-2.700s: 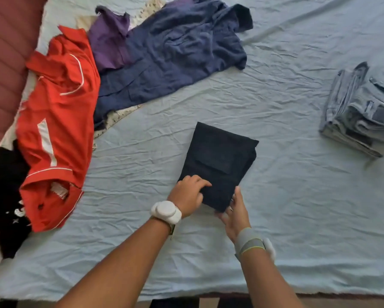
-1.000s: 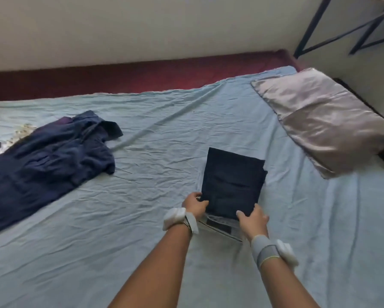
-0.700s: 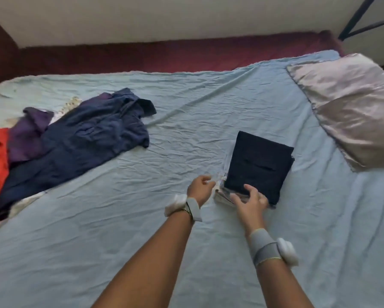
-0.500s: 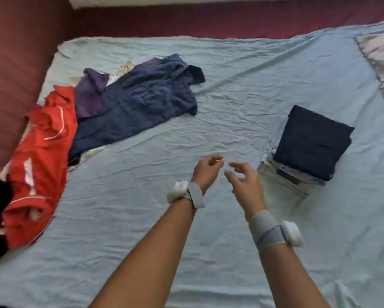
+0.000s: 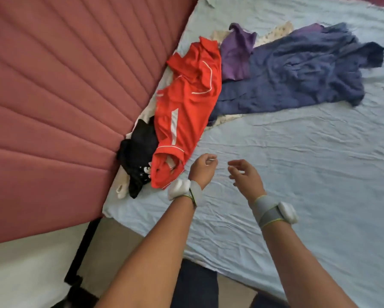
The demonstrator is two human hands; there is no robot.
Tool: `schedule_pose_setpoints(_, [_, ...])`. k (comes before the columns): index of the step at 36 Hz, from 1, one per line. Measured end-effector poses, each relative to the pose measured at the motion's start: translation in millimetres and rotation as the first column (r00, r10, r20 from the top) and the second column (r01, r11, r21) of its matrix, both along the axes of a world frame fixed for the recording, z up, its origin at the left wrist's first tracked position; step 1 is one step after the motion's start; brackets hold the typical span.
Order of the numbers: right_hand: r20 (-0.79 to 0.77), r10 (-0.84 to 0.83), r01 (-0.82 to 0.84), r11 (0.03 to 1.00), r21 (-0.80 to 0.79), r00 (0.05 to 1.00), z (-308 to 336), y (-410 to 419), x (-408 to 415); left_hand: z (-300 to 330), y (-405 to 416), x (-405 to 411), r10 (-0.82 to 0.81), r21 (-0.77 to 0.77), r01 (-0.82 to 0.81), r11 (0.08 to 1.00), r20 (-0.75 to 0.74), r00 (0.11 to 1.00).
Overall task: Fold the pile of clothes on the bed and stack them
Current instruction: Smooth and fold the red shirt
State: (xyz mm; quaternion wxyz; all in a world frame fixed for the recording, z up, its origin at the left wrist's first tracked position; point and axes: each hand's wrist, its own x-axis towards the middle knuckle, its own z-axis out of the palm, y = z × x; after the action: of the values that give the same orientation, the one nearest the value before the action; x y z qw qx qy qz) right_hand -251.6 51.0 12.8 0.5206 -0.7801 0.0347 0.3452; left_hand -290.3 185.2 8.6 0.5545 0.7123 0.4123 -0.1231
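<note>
Pale blue cotton sheet [image 5: 297, 174], finely creased all over, covers the bed. Head view, the only one: your two forearms reach in from the bottom edge, both above bare sheet.

Your left hand [image 5: 203, 168] hovers just beside the hem of the red shirt [image 5: 186, 107], not touching it. Its fingers are loosely curled inward and hold nothing. Your right hand [image 5: 245, 176] hovers near the left one, fingers relaxed and slightly spread, also holding nothing. Each wrist wears a grey fabric band with a white rounded plastic unit.

The unfolded pile lies at the bed's upper left, against the ribbed, padded maroon headboard [image 5: 53, 107]:
- red shirt: smooth, slightly glossy cloth with thin white piping and a white stripe, lying long and rumpled.
- black garment [image 5: 139, 152]: crumpled, with small white print; it sits between headboard and red shirt, partly under the shirt.
- purple garment [image 5: 236, 54]: soft, bunched, above the red shirt.
- navy garment [image 5: 297, 70]: largest piece, crinkled matte weave, spread to the right of the purple one.
- cream patterned cloth [image 5: 273, 34]: only edges show beneath the purple and navy pieces.
</note>
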Motion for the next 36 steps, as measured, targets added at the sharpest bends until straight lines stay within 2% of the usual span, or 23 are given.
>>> schedule_pose_setpoints(9, [-0.033, 0.268, -0.270, 0.950, -0.158, 0.963, -53, 133, -25, -11, 111, -39, 0.126, 0.030, -0.126, 0.992, -0.010, 0.992])
schedule_pose_setpoints(13, [0.005, 0.435, -0.417, 0.867, -0.274, 0.901, -80, 169, -25, -19, 135, -42, 0.150, 0.053, -0.150, 0.987, 0.002, 0.989])
schedule_pose_setpoints(16, [-0.048, 0.571, -0.544, 0.748, -0.382, 0.819, -88, 183, -23, -25, 141, -44, 0.135, 0.076, -0.136, 0.988, 0.014, 0.991])
schedule_pose_setpoints(18, [-0.073, 0.596, -0.571, 0.718, -0.399, 0.800, -91, 190, -20, -28, 145, -45, 0.122, 0.104, -0.123, 0.987, 0.016, 0.992])
schedule_pose_setpoints(19, [-0.075, 0.589, -0.567, 0.725, -0.391, 0.805, -93, 191, -18, -30, 147, -45, 0.116, 0.109, -0.117, 0.987, 0.015, 0.993])
schedule_pose_setpoints(21, [-0.079, 0.476, -0.477, 0.828, -0.295, 0.876, -87, 191, -12, -26, 149, -44, 0.117, 0.115, -0.120, 0.986, 0.029, 0.993])
schedule_pose_setpoints(23, [-0.045, 0.295, -0.298, 0.936, -0.184, 0.954, -63, 187, -6, -18, 151, -40, 0.139, 0.108, -0.145, 0.984, 0.064, 0.988])
schedule_pose_setpoints(25, [-0.004, 0.096, -0.096, 0.995, -0.035, 0.995, -29, 182, -2, -1, 150, -33, 0.173, 0.093, -0.180, 0.979, 0.080, 0.982])
schedule_pose_setpoints(27, [-0.007, -0.117, 0.117, 0.978, 0.172, 0.993, 8, 176, -1, 25, 148, -24, 0.241, -0.018, -0.241, 0.970, 0.055, 0.969])
schedule_pose_setpoints(29, [-0.020, -0.261, 0.255, 0.918, 0.303, 0.965, 47, 168, -1, 48, 144, -15, 0.301, -0.272, -0.285, 0.919, 0.017, 0.954])
schedule_pose_setpoints(30, [-0.021, -0.294, 0.284, 0.899, 0.334, 0.956, 67, 162, -2, 65, 139, -12, 0.291, -0.385, -0.263, 0.885, 0.016, 0.956])
schedule_pose_setpoints(32, [-0.016, -0.287, 0.271, 0.886, 0.377, 0.958, 100, 150, -5, 103, 128, -8, 0.314, -0.500, -0.239, 0.833, 0.072, 0.947])
schedule_pose_setpoints(34, [0.017, -0.218, 0.193, 0.895, 0.402, 0.976, 131, 137, -9, 132, 114, -1, 0.306, -0.566, -0.193, 0.801, 0.111, 0.945])
schedule_pose_setpoints(36, [0.083, -0.167, 0.126, 0.922, 0.366, 0.982, 145, 129, -13, 150, 105, 1, 0.283, -0.535, -0.178, 0.826, 0.120, 0.951])
